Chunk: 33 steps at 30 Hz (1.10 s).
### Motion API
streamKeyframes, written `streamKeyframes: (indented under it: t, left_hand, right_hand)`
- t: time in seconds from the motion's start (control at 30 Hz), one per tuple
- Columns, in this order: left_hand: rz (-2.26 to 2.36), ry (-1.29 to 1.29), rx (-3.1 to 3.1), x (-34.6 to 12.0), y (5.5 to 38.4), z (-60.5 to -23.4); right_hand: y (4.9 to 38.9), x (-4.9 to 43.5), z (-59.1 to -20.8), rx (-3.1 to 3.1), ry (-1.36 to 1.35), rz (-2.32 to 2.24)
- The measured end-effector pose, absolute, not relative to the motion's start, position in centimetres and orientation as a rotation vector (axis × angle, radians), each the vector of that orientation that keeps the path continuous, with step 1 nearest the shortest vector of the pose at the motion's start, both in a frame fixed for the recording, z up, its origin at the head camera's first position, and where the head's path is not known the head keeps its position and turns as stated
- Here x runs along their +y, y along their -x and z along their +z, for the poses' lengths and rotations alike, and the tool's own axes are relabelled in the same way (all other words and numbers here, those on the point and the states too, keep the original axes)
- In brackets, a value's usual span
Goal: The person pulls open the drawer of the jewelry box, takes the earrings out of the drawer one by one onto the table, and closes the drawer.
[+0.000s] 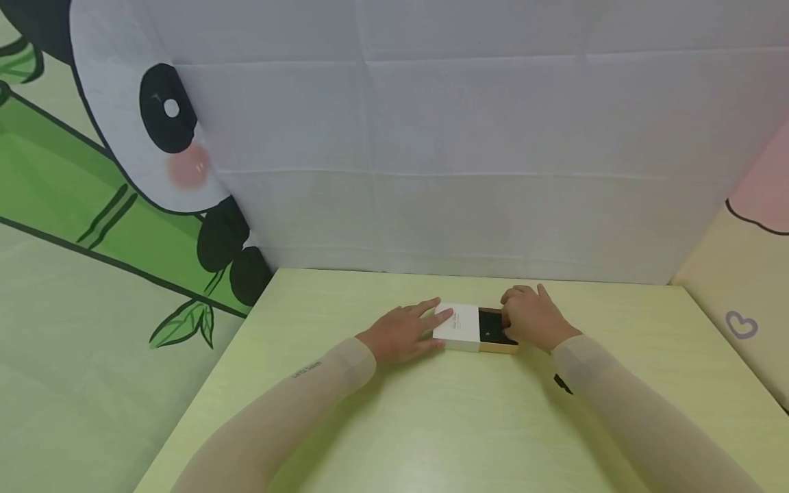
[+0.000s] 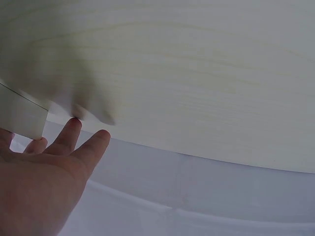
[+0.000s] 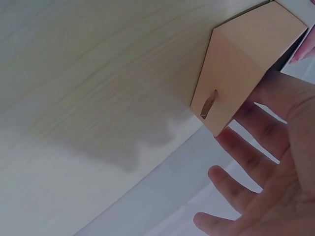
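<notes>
A small slide-out gift box lies on the table. Its white sleeve [image 1: 464,323] has faint print on top. From the sleeve's right side a tan drawer tray [image 3: 246,64] sticks out, with a slot in its end wall and a black item or lining [image 1: 493,329] inside. My left hand [image 1: 403,332] holds the sleeve at its left end, the thumb on the near side and some fingers spread free. My right hand [image 1: 533,318] grips the tray's far edge, its thumb reaching into the tray and the other fingers apart. The exact contact is partly hidden.
The pale wooden table [image 1: 370,438] ends at a hanging white cloth [image 1: 444,171] at the back. A green cartoon-printed cloth [image 1: 74,356] hangs on the left, and a cream and pink one [image 1: 746,287] on the right.
</notes>
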<state>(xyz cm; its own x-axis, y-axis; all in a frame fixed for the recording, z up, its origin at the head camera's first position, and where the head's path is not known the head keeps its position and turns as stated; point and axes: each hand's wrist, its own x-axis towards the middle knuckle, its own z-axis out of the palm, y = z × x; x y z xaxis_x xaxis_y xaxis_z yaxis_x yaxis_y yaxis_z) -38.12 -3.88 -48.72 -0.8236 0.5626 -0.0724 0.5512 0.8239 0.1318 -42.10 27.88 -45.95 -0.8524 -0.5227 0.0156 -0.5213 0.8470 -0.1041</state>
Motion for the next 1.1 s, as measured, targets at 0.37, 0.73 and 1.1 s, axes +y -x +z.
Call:
streamKeyframes:
  t: [0.37, 0.73, 1.1]
  left_hand:
    - [0.173, -0.883, 2.891, -4.08, 38.32, -48.67]
    - [0.196, -0.886, 2.863, -4.08, 38.09, -48.19]
    - [0.198, -0.879, 2.872, -4.02, 38.1, -48.47]
  right_hand:
    - [42.07, 27.99, -45.85, 3.027, 0.883, -0.148]
    - [41.75, 28.08, -45.79, 3.038, 0.903, -0.136]
    - [41.82, 28.28, -45.94, 3.043, 0.904, -0.177]
